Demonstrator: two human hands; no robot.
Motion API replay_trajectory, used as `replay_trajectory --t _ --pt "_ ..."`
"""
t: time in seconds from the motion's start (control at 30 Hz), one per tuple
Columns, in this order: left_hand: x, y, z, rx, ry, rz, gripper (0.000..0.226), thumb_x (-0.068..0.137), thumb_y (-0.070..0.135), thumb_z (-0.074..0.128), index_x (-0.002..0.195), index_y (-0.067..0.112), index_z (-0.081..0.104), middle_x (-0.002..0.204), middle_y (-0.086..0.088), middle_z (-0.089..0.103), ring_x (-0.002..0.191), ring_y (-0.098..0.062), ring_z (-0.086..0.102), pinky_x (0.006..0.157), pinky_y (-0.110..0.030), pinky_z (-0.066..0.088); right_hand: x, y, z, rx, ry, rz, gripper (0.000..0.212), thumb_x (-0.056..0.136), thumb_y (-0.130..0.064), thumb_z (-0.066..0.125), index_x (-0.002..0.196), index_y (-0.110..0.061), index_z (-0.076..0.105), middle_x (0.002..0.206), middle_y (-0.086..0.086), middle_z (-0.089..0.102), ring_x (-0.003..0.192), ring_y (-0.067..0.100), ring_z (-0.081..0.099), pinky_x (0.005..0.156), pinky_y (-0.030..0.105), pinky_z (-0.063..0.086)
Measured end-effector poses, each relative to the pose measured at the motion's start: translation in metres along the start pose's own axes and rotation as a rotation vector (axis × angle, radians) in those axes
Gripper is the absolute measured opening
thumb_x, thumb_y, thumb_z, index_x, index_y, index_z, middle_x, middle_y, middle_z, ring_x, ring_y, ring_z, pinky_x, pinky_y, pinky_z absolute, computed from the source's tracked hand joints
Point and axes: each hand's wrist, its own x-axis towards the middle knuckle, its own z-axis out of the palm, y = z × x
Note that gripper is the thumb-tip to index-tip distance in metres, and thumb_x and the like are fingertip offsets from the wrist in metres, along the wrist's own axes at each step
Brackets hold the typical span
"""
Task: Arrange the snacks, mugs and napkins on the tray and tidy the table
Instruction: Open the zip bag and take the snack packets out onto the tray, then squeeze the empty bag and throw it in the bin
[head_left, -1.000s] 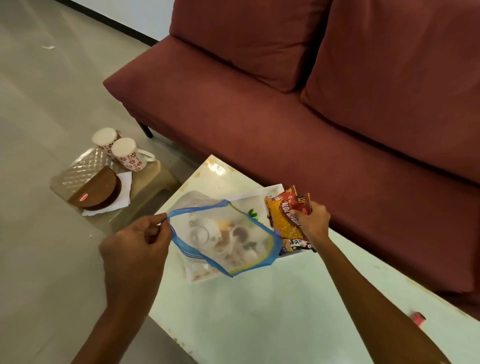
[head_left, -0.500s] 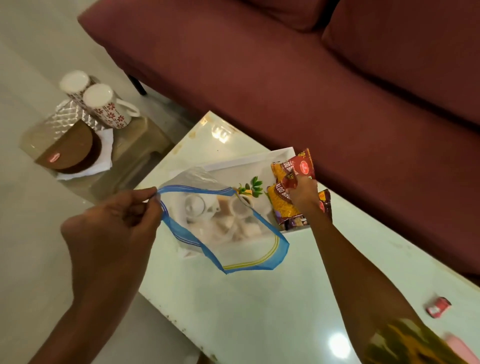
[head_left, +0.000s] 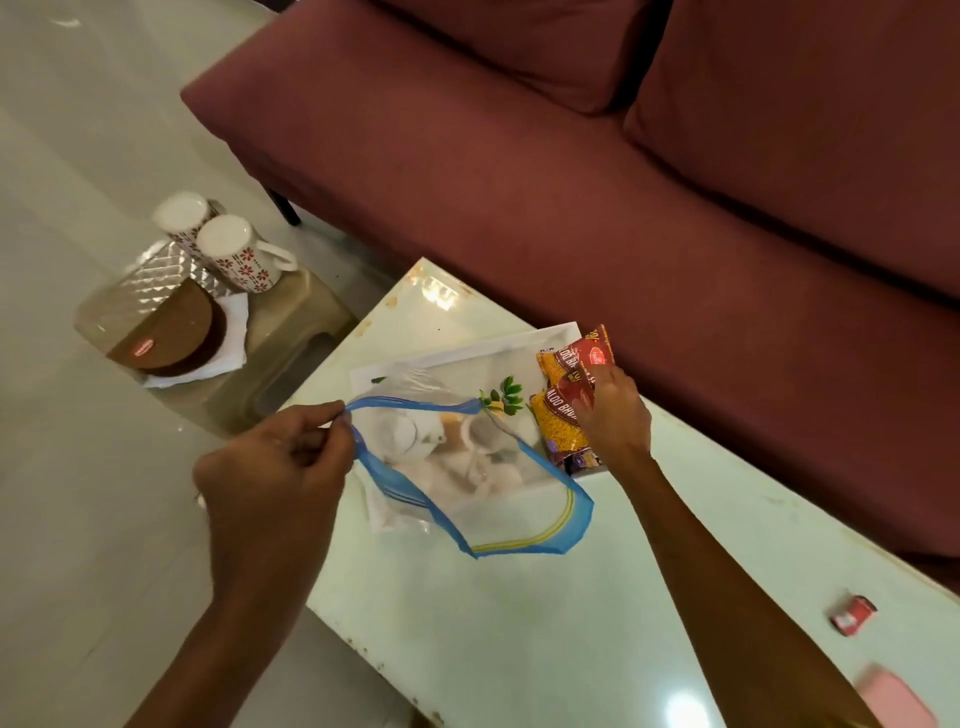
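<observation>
My left hand (head_left: 280, 467) pinches the blue rim of a clear zip bag (head_left: 467, 483), holding its mouth wide above the white tray (head_left: 467, 353) on the pale table (head_left: 519, 623). My right hand (head_left: 613, 415) grips red-and-yellow snack packets (head_left: 563, 410) at the tray's right end, beside the bag's mouth. Through the bag a teapot-and-cups picture printed on the tray shows. Two flowered mugs (head_left: 234, 249) stand upside down on a low stool (head_left: 291, 332) to the left, next to a brown round container (head_left: 166, 338) lying on white napkins (head_left: 228, 343).
A maroon sofa (head_left: 571, 156) runs along the table's far side. A small red packet (head_left: 854, 614) lies near the table's right end, and a pink object (head_left: 898, 701) sits at the lower right corner. A quilted clear box (head_left: 140, 280) rests behind the brown container.
My right hand has stayed on the snack packets over the tray's right end. My left hand keeps the bag's mouth spread. The view has shifted as my head moved.
</observation>
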Motion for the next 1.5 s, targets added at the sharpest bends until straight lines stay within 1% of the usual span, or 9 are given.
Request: replay_trajectory --t 0.17,0.3,0.6,0.73,0.83,1.03,1.2,1.37,1.5 --pt "-0.004 0.023 -0.018 -0.080 0.040 0.008 0.017 0.080 0.012 0.065 0.095 0.006 0.071 0.065 0.010 0.063 0.061 -0.006 0.065 0.055 -0.012 0.052 -0.077 -0.012 -0.049 0.086 0.008 -0.436 0.096 0.069 -0.040 0.077 0.145 -0.019 0.022 0.153 0.011 0.024 0.141 0.027 0.023 0.107 0.042 0.029" --pt "-0.003 0.040 -0.036 -0.145 0.022 -0.006 0.017 0.081 0.014 0.065 0.096 0.008 0.071 0.074 0.002 0.069 0.062 -0.005 0.066 0.053 -0.009 0.052 -0.139 -0.028 -0.075 0.268 -0.082 -0.426 0.143 0.035 -0.066 0.080 0.145 -0.037 -0.007 0.156 -0.004 -0.016 0.145 0.018 -0.011 0.111 0.048 0.020" --pt "-0.017 0.092 -0.063 -0.427 -0.330 -0.011 0.022 0.080 0.010 0.066 0.073 0.031 0.070 0.065 0.014 0.071 0.064 -0.012 0.071 0.063 -0.030 0.060 -0.147 -0.130 -0.142 0.472 0.196 -0.528 0.136 0.049 -0.069 0.072 0.139 -0.038 -0.024 0.151 0.001 -0.027 0.144 0.023 -0.013 0.114 0.051 0.019" --pt "-0.020 0.121 -0.075 -0.297 -0.477 0.244 0.013 0.083 0.011 0.062 0.087 0.015 0.074 0.065 0.016 0.067 0.062 -0.006 0.065 0.061 -0.010 0.050 -0.136 -0.169 -0.178 0.328 0.400 -0.648 0.125 0.059 -0.060 0.075 0.144 -0.028 -0.012 0.153 0.010 -0.005 0.143 0.028 0.004 0.114 0.049 0.019" --pt "-0.014 0.143 -0.090 -0.226 -0.519 0.427 0.013 0.083 0.006 0.057 0.083 0.010 0.070 0.067 0.002 0.064 0.062 -0.010 0.058 0.059 -0.015 0.044 -0.133 -0.187 -0.206 0.419 0.434 -0.696 0.092 0.067 -0.036 0.074 0.141 -0.023 0.020 0.139 0.014 0.044 0.130 0.019 0.037 0.110 0.052 0.024" --pt "-0.005 0.164 -0.118 -0.253 -0.228 0.508 0.043 0.077 0.027 0.070 0.119 0.026 0.059 0.134 0.002 0.049 0.128 -0.011 0.037 0.102 -0.020 0.028 -0.135 -0.200 -0.259 0.668 0.547 -0.621 0.042 0.074 -0.002 0.064 0.115 -0.006 0.058 0.104 0.007 0.065 0.096 0.018 0.062 0.088 0.034 0.052" --pt "-0.011 0.173 -0.122 -0.363 -0.537 0.112 0.102 0.041 0.077 0.057 0.129 0.065 0.005 0.158 0.003 -0.004 0.143 -0.012 0.010 0.109 -0.034 0.022 -0.143 -0.222 -0.296 1.252 0.521 -0.326 0.029 0.079 0.006 0.061 0.102 -0.012 0.058 0.100 -0.002 0.063 0.093 0.009 0.061 0.088 0.025 0.049" --pt "-0.011 0.180 -0.113 -0.838 -0.691 0.027 0.110 0.047 0.059 0.080 0.140 0.036 0.027 0.138 -0.004 0.052 0.118 -0.018 0.056 0.099 -0.045 0.045 -0.163 -0.254 -0.286 1.784 0.136 -0.140 0.036 0.084 0.009 0.054 0.117 -0.004 0.049 0.103 0.017 0.061 0.092 0.025 0.059 0.083 0.035 0.050" --pt "-0.006 0.178 -0.109 -0.991 -0.511 0.007 0.065 0.060 0.037 0.080 0.117 0.013 0.058 0.105 -0.010 0.071 0.095 -0.025 0.068 0.085 -0.040 0.054 -0.169 -0.267 -0.283 1.605 0.053 -0.087 0.032 0.086 0.009 0.050 0.118 0.008 0.047 0.109 0.033 0.060 0.096 0.033 0.059 0.090 0.045 0.049"
